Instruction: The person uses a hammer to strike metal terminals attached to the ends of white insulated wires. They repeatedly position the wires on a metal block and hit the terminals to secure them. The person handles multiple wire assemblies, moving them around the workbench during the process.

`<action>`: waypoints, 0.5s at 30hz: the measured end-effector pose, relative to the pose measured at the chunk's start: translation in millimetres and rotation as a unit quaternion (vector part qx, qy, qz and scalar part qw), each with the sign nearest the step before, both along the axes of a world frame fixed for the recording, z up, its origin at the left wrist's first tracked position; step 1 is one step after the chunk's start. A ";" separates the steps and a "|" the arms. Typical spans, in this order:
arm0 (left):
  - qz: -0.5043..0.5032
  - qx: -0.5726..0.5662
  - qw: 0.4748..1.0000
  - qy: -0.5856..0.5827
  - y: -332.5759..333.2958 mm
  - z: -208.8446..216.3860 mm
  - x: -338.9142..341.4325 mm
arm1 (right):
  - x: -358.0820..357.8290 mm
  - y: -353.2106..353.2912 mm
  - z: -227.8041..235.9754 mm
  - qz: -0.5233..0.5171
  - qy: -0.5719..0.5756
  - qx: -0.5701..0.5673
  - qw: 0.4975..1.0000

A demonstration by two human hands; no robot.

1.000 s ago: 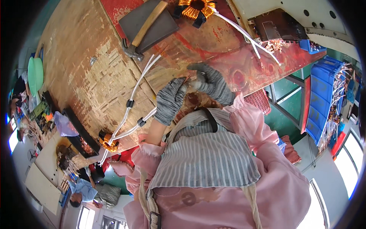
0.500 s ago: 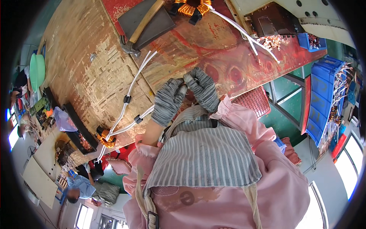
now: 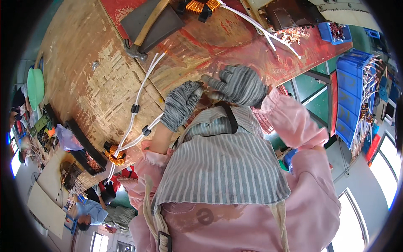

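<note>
Close work on white leads [image 3: 155,122]

The left hand [image 3: 181,105] is curled closed, apparently around these leads from the orange coil [image 3: 119,159] on the table [image 3: 79,80]; the right hand [image 3: 244,86], fingers loosely parted, shows nothing held. Lead-end handling seems underway; the next move calls for a steady left grip.

Dark letter [image 3: 205,216] on pink top [image 3: 308,201]

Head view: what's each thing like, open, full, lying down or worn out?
Left gloved hand: curled, grip hard to tell
Right gloved hand: open
Dark grey plate: lying flat
Hammer: lying, handle across the plate
Wooden tabletop: worn, paint patchy
Left copper coil: wound, white leads attached
Large blue crate: holding many wires
Small blue tray: holding small parts
</note>
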State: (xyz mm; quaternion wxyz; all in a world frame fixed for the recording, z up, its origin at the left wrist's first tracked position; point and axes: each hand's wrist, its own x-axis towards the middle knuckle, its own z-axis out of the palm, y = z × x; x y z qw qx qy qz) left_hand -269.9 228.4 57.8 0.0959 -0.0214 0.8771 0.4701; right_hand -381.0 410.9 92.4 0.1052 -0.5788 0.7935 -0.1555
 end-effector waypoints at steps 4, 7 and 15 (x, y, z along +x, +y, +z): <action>-0.018 0.063 0.997 -0.041 -1.9 8.4 0.9 | -14.7 -7.9 -27.2 0.133 0.064 -0.045 0.988; -0.008 0.125 0.988 -0.093 -1.2 3.6 0.7 | -15.4 -8.5 -27.3 0.124 0.025 -0.020 0.992; -0.039 -0.064 0.996 0.037 15.9 9.2 3.6 | 12.9 8.3 -44.1 -0.078 -0.325 -0.127 0.934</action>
